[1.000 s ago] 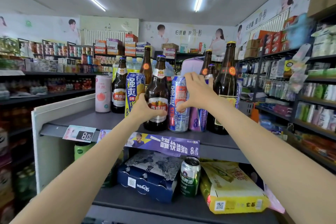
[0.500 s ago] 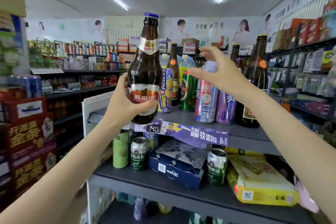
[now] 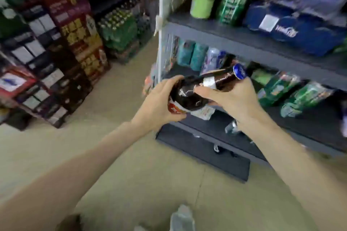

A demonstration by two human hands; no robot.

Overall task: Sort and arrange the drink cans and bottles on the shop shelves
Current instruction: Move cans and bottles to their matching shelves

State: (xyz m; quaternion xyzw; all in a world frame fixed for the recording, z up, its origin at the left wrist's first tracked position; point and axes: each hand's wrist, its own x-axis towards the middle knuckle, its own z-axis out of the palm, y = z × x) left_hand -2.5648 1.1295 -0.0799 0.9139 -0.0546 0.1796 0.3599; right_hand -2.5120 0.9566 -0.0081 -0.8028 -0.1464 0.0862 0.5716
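Brown bottle (image 3: 195, 90) now lowered, tilted, left grip (image 3: 159, 103) and right grip (image 3: 231, 99) both clasping it

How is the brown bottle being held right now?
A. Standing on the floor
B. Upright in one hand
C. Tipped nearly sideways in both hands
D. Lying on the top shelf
C: the brown bottle lies tilted, with the left hand round its base and the right hand at its neck.

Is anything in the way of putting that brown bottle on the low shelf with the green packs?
Nothing visible blocks it. Both the left hand and right hand hold the brown bottle tilted, right in front of the lower shelf. The green packs sit further right, with bare shelf nearer.
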